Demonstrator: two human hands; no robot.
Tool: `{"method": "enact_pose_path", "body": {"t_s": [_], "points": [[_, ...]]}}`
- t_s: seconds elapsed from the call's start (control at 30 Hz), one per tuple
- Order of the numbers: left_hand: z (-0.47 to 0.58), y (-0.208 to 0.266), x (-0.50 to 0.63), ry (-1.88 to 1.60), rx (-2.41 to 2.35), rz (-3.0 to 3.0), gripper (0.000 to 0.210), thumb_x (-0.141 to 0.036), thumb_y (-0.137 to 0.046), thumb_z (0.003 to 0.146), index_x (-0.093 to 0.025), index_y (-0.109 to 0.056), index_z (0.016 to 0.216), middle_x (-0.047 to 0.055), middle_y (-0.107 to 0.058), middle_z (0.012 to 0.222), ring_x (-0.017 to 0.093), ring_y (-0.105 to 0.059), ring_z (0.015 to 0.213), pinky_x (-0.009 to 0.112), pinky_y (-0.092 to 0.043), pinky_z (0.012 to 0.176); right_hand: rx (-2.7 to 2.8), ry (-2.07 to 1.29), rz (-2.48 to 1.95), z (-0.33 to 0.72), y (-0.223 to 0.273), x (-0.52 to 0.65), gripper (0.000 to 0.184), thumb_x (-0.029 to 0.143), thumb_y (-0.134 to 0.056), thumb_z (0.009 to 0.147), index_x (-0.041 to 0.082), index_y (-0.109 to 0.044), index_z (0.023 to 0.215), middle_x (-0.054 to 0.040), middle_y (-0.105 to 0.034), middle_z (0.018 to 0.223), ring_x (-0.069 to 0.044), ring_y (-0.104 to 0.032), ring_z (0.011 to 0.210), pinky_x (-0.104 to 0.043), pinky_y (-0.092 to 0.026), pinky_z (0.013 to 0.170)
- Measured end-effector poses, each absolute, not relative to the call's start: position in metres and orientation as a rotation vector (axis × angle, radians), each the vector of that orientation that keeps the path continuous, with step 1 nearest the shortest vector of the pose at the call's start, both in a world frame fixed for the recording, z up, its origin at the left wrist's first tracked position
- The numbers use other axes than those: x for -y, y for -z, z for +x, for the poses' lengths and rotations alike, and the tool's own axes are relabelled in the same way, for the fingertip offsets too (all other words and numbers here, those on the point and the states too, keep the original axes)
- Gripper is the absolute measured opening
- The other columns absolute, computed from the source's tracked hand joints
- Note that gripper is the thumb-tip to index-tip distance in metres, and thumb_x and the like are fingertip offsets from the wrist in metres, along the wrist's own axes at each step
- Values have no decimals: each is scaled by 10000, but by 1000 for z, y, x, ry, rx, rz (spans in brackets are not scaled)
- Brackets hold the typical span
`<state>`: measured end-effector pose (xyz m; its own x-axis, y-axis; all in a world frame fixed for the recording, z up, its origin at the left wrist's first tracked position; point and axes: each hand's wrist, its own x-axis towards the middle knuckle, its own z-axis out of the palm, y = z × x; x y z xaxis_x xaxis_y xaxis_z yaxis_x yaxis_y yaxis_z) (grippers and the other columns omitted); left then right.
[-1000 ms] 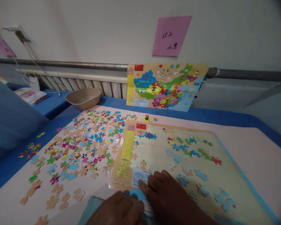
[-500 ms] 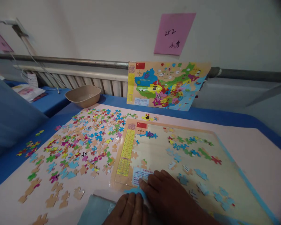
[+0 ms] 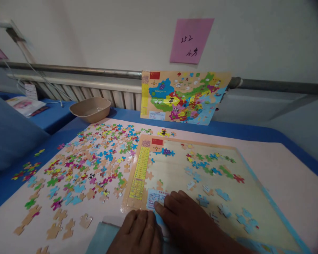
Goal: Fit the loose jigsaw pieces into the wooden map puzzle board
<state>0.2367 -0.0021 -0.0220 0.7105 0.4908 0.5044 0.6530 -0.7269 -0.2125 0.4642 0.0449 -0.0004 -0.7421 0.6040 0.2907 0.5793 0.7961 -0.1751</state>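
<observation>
So a pink sheet (image 3: 267,158) is topped by the puzzle board (image 3: 172,171), its near-left edge kinda crowded by the left hand (image 3: 141,233), fingers pressed together, and the right hand (image 3: 184,215), fingers curled (can't be told if anything's pinched), thumb stuck out at a printed panel (image 3: 151,197), loose pieces (image 3: 76,200) scattered left.

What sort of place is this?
Indoors, probably a shared activity room or workroom: a pink note marked 252 on the wall, jigsaw pieces across a blue table, another blue surface beyond.
</observation>
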Motion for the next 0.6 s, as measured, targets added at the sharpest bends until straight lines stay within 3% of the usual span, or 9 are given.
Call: {"method": "enact_pose_path", "body": {"t_s": [0.13, 0.27, 0.37, 0.43, 0.6], "points": [[236, 25, 2, 610, 889, -2527, 108, -233, -607, 1077, -147, -674, 1084, 101, -781, 1148, 260, -718, 1050, 418, -536, 974, 2670, -136, -936, 463, 5, -44, 349, 113, -791, 940, 186, -623, 1238, -44, -707, 982, -256, -588, 899, -398, -387, 816], [242, 18, -3, 731, 908, -2470, 122, -164, -548, 1070, -162, -648, 1001, 73, -789, 1055, 241, -713, 959, 414, -501, 972, 2696, -191, -1040, 461, 1, -50, 232, 57, -717, 905, 209, -639, 1062, -33, -672, 902, -246, -571, 827, -381, -383, 749], [247, 10, -7, 813, 921, -2440, 240, -102, -443, 1086, -175, -632, 956, 67, -789, 987, 243, -693, 906, 420, -466, 979, 2613, -104, -1143, 468, -24, -58, 261, -18, -625, 888, 206, -648, 1022, -31, -647, 868, -244, -555, 788, -379, -386, 726], [247, 6, -8, 818, 921, -2451, 248, -92, -429, 1085, -178, -630, 969, 66, -786, 976, 248, -683, 898, 420, -449, 987, 2538, -106, -1215, 480, -49, -62, 211, 9, -575, 964, 209, -633, 927, -43, -643, 868, -244, -563, 801, -375, -412, 744], [240, 11, -3, 684, 956, -2553, 268, -125, -393, 1101, -187, -650, 1056, 61, -786, 1060, 271, -696, 992, 432, -442, 1022, 2284, -185, -1265, 530, -85, -54, 246, 180, -444, 1123, 201, -689, 1135, -65, -702, 968, -244, -654, 909, -374, -490, 813]]}}
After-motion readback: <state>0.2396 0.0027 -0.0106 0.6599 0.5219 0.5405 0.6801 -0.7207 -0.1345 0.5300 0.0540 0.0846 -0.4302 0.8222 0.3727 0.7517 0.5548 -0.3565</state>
